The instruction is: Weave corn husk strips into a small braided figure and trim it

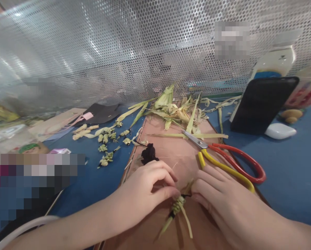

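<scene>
Left hand (155, 184): here, thumb and fingertips pinching the knotted husk piece (177, 207), near centre, over the brown board (176, 147).
Right hand (218, 192): fingers close together, pinching black thread (187, 195) just right of it.
White bottle (274, 63): far right, behind the phone (267, 104), contents hidden!

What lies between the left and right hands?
In the head view, a knotted husk piece at the left hand, a dark tie running to the right hand, over brown board.
</scene>
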Demonstrator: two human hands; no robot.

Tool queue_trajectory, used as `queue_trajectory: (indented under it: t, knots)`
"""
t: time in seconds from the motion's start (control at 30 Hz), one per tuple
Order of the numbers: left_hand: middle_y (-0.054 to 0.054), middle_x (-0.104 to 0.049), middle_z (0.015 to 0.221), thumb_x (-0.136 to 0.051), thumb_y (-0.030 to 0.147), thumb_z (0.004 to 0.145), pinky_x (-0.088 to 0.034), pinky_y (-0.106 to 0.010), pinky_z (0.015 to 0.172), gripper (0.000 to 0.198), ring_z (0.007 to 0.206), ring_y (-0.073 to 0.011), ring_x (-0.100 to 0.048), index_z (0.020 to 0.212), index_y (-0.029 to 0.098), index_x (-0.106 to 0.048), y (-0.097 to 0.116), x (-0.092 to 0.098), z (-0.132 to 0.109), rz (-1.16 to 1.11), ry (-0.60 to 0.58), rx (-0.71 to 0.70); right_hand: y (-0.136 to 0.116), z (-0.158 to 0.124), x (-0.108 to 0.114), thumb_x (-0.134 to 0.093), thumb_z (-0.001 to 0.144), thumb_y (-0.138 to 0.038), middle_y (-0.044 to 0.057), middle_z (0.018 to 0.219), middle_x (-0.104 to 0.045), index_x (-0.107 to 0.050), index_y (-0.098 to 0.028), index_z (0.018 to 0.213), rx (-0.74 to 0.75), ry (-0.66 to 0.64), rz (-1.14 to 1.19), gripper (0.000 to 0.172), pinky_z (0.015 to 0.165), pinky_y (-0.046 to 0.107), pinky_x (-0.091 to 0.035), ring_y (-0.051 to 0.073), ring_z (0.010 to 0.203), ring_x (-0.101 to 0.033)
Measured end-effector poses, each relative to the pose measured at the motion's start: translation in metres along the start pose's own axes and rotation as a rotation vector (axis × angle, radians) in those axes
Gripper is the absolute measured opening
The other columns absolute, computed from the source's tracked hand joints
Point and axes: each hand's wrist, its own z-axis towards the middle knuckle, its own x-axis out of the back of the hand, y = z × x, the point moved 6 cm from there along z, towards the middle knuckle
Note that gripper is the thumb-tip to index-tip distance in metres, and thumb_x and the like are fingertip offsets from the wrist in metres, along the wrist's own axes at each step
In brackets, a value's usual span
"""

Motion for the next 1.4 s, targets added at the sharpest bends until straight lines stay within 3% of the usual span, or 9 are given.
queue_trajectory:
  t: [0.63, 0.9, 1.13, 1.4]
  knots:
    - [0.005, -0.056, 0.083, -0.052, 0.005, 0.078, -0.038, -0.019, 0.077, 0.013, 0.083, -0.0078, -0.052, 0.075, 0.018, -0.055, -0.0006, -0.0005, -0.0013, -0.029, -0.004, 0.050, -0.0005, 0.0020, 0.0047, -0.036, 0.088, -0.017, 0.001, 0.071, -0.051, -0.049, -0.019, 0.071, 0.007, 0.065, -0.018, 0.022, 0.067, 0.033, -0.034, 0.017, 0.067, -0.042]
    - [0.001, -0.058, 0.096, -0.041, 0.020, 0.088, -0.038, -0.021, 0.084, 0.019, 0.091, -0.0095, -0.052, 0.088, 0.020, -0.060, 0.0027, 0.0020, -0.0021, -0.014, 0.009, -0.034, -0.0005, 0.0012, 0.0056, -0.035, 0.088, -0.016, 0.002, 0.072, -0.053, -0.052, -0.019, 0.072, 0.020, 0.079, -0.049, 0.023, 0.068, 0.034, -0.035, 0.017, 0.068, -0.044]
    - [0.003, -0.059, 0.095, -0.051, 0.026, 0.083, -0.037, -0.022, 0.084, 0.014, 0.091, -0.0104, -0.052, 0.076, 0.020, -0.061, 0.0031, 0.0014, -0.0012, 0.067, -0.054, -0.032, 0.0004, 0.0007, 0.0016, -0.035, 0.087, -0.015, 0.002, 0.072, -0.053, -0.052, -0.019, 0.072, 0.028, 0.034, -0.037, 0.023, 0.068, 0.034, -0.034, 0.017, 0.068, -0.043]
    - [0.002, -0.060, 0.088, -0.056, 0.022, 0.079, -0.039, -0.024, 0.080, 0.006, 0.086, -0.0118, -0.053, 0.076, 0.019, -0.059, 0.0016, 0.0004, -0.0019, 0.027, -0.045, -0.023, -0.0016, 0.0008, 0.0044, -0.036, 0.088, -0.017, 0.002, 0.073, -0.053, -0.052, -0.019, 0.073, 0.026, 0.054, -0.037, 0.022, 0.067, 0.033, -0.034, 0.017, 0.069, -0.043]
